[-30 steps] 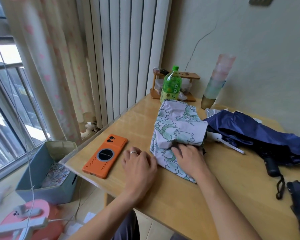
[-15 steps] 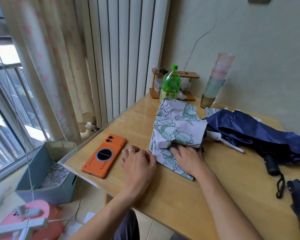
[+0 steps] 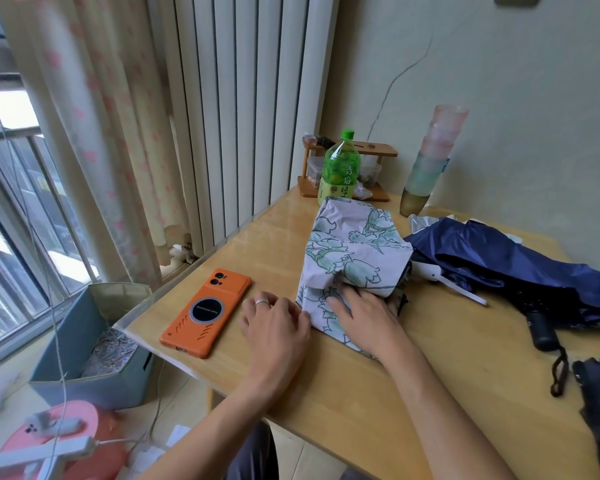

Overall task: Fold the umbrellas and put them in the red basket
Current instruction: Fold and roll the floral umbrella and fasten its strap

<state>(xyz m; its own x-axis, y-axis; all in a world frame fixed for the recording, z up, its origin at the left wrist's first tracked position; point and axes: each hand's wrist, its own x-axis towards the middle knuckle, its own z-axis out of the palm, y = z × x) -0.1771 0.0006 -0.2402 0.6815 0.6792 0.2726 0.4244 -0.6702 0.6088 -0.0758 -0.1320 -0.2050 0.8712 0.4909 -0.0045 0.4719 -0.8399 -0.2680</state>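
An orange phone (image 3: 207, 311) is being borne by the table (image 3: 343, 393) near its front-left corner. Just beside it, the left hand (image 3: 274, 327) is being rested knuckles-up against the floral umbrella (image 3: 354, 247), fingers curled; whether cloth is being pinched cannot be told. The umbrella is being pressed down mid-table by the right hand (image 3: 364, 317), fingers flat. A navy umbrella (image 3: 516, 258) is being borne toward the right edge.

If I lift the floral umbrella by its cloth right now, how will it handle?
Probably floppy: the floral umbrella lies in loose creased folds, so its cloth would likely sag and unfold. Beside the right hand, dark ribs peek out, so the heavier frame may swing down from that side. The thin cloth looks smooth, perhaps slippery to pinch.
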